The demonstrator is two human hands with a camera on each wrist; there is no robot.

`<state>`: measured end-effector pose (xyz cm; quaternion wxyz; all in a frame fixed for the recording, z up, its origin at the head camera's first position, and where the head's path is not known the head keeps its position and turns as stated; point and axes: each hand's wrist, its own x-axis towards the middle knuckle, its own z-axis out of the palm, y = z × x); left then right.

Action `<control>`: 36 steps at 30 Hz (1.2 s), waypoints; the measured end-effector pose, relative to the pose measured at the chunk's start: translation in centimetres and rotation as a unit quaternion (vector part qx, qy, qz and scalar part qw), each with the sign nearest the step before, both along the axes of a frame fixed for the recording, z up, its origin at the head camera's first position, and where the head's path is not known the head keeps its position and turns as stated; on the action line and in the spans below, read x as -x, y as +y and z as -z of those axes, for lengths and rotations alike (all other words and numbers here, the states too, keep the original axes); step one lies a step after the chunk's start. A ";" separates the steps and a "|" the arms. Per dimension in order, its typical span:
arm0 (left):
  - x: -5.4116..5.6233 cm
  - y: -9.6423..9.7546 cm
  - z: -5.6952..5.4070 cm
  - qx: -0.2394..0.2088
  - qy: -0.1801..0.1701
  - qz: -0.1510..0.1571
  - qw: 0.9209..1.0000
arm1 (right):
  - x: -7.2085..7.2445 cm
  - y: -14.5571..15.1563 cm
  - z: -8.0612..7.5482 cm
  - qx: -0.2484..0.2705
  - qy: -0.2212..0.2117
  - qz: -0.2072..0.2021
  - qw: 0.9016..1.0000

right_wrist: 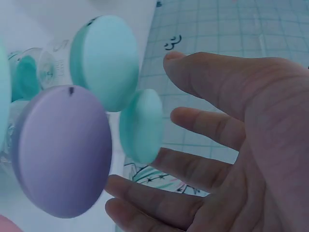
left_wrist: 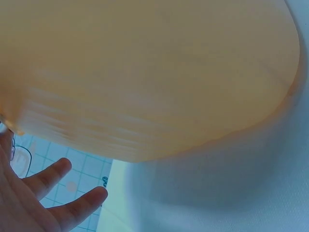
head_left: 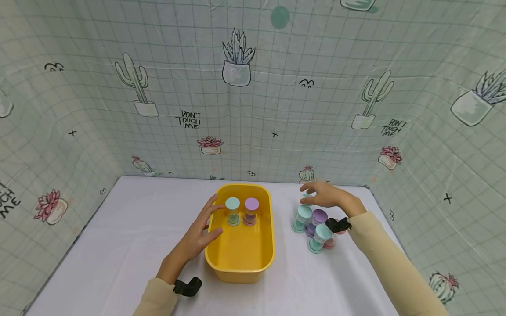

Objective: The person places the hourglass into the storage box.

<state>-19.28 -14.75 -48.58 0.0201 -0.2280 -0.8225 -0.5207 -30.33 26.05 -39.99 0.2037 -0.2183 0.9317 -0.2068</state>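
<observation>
Our right hand (head_left: 325, 195) hovers over the cluster of small clear-bodied sand timers with teal, purple and pink round caps (head_left: 315, 224) standing on the white table (head_left: 118, 237) just right of the yellow rectangular plastic tub (head_left: 241, 259). Fingers spread and relaxed, gripping nothing. The rearmost teal-capped timer (right_wrist: 141, 124) sits right under our fingertips (right_wrist: 175, 59), cap facing the palm, long axis upright; in the wrist view a gap shows between cap and fingers, so no contact that we can see. The right hand is clearly the nearer one to the cluster.

Our left hand (head_left: 199, 235) lies against the tub's left wall, fingers straight, tips near the rim.

Tub contents: one teal-capped timer (head_left: 233, 210) and one purple-capped timer (head_left: 251, 211), both upright, side by side at the far end. Rest of the tub floor bare.
</observation>
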 end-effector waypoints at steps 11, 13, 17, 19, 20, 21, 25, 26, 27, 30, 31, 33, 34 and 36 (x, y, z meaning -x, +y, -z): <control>0.0 -0.1 0.0 -0.003 0.001 0.001 1.000 | 0.2 0.3 1.4 -0.007 -0.008 0.008 1.000; 0.1 -0.1 0.0 -0.003 0.002 0.001 1.000 | 0.2 0.3 1.5 -0.009 -0.007 0.009 1.000; 0.1 -0.1 0.1 -0.004 0.005 0.003 1.000 | 0.3 0.2 1.7 -0.009 -0.004 0.009 1.000; 0.1 -0.1 0.1 -0.007 0.006 0.006 1.000 | 0.4 0.2 1.8 -0.004 -0.011 0.012 1.000; 0.1 0.0 0.2 -0.008 0.006 0.007 1.000 | 0.5 0.1 1.8 -0.003 -0.015 0.014 1.000; 0.1 0.0 0.2 -0.008 0.007 0.008 1.000 | 0.5 0.1 1.9 -0.001 -0.020 0.016 1.000; 0.1 0.1 0.3 -0.007 0.007 0.007 1.000 | 0.6 0.0 2.0 0.007 -0.032 0.032 0.999; 0.1 0.1 0.3 -0.006 0.007 0.006 1.000 | 0.6 0.0 2.0 0.010 -0.032 0.030 0.999; 0.0 0.1 0.3 -0.006 0.008 0.005 1.000 | 0.6 -0.1 2.0 0.012 -0.034 0.031 0.999; -0.2 0.0 0.3 -0.004 0.009 0.004 1.000 | 0.6 -0.2 2.1 0.011 -0.039 0.032 0.999; -0.2 0.0 0.3 -0.004 0.009 0.004 1.000 | 0.7 -0.3 2.1 0.009 -0.038 0.032 0.999; -0.2 0.0 0.2 -0.004 0.010 0.004 1.000 | 0.6 -0.4 2.0 0.005 -0.036 0.038 0.999; -0.2 0.0 0.2 -0.003 0.010 0.003 1.000 | 0.6 -0.4 2.0 0.004 -0.034 0.042 0.999; -0.1 0.0 0.1 -0.002 0.011 0.003 1.000 | 0.6 -0.4 1.9 0.005 -0.034 0.053 0.998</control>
